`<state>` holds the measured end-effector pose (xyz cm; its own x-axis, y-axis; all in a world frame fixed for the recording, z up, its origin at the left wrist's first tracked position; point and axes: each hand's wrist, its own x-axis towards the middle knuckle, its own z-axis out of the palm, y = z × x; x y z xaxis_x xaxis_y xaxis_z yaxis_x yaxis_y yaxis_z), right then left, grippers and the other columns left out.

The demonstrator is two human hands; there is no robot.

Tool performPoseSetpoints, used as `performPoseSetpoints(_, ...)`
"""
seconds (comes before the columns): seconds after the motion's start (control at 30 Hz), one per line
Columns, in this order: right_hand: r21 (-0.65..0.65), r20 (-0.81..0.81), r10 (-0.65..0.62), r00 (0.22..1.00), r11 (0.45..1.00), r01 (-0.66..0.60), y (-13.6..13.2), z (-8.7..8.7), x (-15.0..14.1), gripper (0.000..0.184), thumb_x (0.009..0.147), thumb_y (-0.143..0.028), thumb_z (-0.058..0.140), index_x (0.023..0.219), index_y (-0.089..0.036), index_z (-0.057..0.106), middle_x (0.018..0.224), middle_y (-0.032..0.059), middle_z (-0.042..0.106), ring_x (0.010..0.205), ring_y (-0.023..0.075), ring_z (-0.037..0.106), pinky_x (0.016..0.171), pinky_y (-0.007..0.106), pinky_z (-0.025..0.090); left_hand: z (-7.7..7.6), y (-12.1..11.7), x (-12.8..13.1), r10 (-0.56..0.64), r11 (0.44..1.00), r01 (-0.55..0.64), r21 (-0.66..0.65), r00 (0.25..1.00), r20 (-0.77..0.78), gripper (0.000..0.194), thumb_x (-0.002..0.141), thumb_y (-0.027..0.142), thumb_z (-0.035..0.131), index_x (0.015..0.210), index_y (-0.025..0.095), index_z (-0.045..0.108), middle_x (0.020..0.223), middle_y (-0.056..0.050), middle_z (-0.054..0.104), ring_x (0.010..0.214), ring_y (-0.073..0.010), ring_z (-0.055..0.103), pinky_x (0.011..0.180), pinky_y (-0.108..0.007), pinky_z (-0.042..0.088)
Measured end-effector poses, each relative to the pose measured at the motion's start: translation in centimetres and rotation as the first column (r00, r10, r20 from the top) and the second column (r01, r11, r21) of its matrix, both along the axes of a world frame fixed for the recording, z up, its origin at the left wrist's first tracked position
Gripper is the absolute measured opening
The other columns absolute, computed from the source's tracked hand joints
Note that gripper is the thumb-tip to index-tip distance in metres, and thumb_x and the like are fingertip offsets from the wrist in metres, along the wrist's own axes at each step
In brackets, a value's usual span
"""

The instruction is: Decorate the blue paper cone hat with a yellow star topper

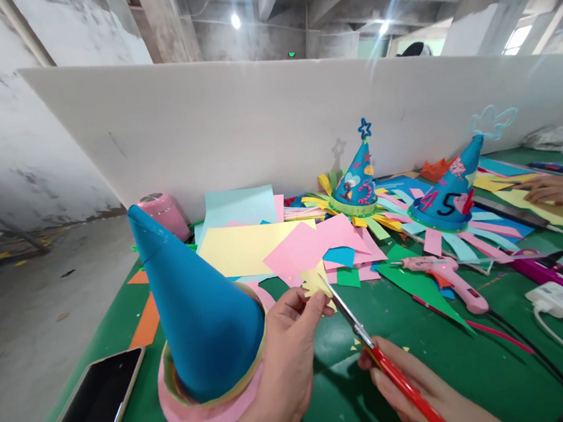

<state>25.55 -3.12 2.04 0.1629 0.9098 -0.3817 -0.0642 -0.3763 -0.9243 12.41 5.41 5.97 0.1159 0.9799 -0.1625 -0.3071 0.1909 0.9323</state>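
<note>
Between the thumb and fingers of my left hand [295, 344] is a small yellow paper cutout [314, 281] with a notched edge. My right hand [410, 379] grips red-handled scissors [394, 374], whose blades reach up to the cutout's right side. Tiny yellow scraps [356, 345] lie on the green table below the blades. Left of my left hand stands a blue paper cone hat [196, 314] with a pink brim [202, 417], leaning to the left. Pink paper [296, 253] and a pale yellow sheet [240, 249] lie just beyond my hands.
A black phone [87, 419] lies at the table's left edge. Two decorated cone hats [356, 176] [453, 193] stand farther back. To the right are a pink glue gun [444, 274], a purple power strip [559, 272] with cables, and another person's hands [561, 191]. A white board [252, 127] closes off the back.
</note>
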Motion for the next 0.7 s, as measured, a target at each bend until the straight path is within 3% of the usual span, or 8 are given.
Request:
performPoseSetpoints(0.2,-0.027,-0.012,0.043,0.999,0.999,-0.043,0.06,0.22,0.2,0.045,0.057,-0.052,0.068,0.088,-0.021,0.064,0.078,-0.0007,0.061,0.069,0.0116,0.058,0.07,0.018,0.05,0.0,0.05,-0.06,-0.003,1.0,0.003,0.007,1.0,0.003,0.014,0.067,0.025,0.064,0.059,0.015,0.058,0.059,-0.001,0.058,0.068,-0.0142,0.052,0.071,-0.027,0.038)
performPoseSetpoints(0.33,-0.056,-0.055,0.01,0.998,0.998,-0.013,-0.03,0.19,0.2,0.052,0.054,-0.058,0.067,0.092,-0.022,0.062,0.081,-0.0008,0.061,0.057,0.0079,0.053,0.066,0.018,0.05,0.15,0.05,-0.04,-0.007,1.0,0.007,0.006,1.0,0.001,0.014,0.067,0.025,0.064,0.06,0.015,0.058,0.059,0.0,0.058,0.068,-0.014,0.052,0.071,-0.026,0.039)
performPoseSetpoints(0.7,0.031,-0.091,-0.031,0.995,0.999,0.034,-0.12,-0.12,0.1,0.046,0.05,-0.058,0.07,0.078,-0.021,0.063,0.072,-0.0005,0.059,0.078,0.0145,0.058,0.072,0.02,0.049,-0.07,0.04,-0.14,-0.021,1.0,0.021,0.014,1.0,0.009,0.014,0.07,0.025,0.062,0.06,0.015,0.058,0.062,-0.001,0.058,0.069,-0.0135,0.053,0.072,-0.026,0.038)
